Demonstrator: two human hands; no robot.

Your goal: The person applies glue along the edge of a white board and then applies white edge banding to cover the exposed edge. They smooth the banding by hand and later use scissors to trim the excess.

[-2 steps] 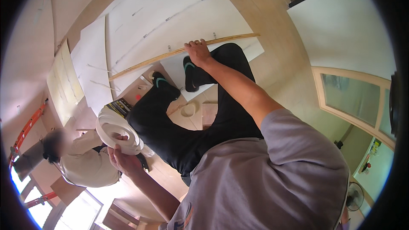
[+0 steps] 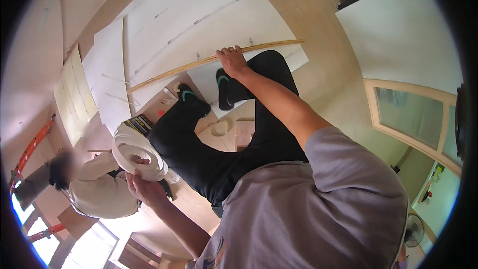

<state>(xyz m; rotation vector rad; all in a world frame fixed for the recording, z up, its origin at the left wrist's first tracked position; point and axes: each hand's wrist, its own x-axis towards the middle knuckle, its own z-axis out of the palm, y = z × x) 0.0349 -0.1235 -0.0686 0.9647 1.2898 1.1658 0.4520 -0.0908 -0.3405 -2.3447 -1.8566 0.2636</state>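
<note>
Still, the left hand (image 2: 147, 189) is gripping white coils (image 2: 128, 139) at eight o'clock, the right hand (image 2: 232, 63) clasping, apparently steadying, a panel edge (image 2: 201, 62) at twelve.

Your large white board (image 2: 199, 10) is flat-faced, with slanting rows of small dark marks; the edge nearest you is bare, tan and layered, running long and almost straight. The white roll of strip (image 2: 128, 139) you hold is wound in several loose rings around an open centre, tilted, beyond the board's left end, apart from it.
</note>
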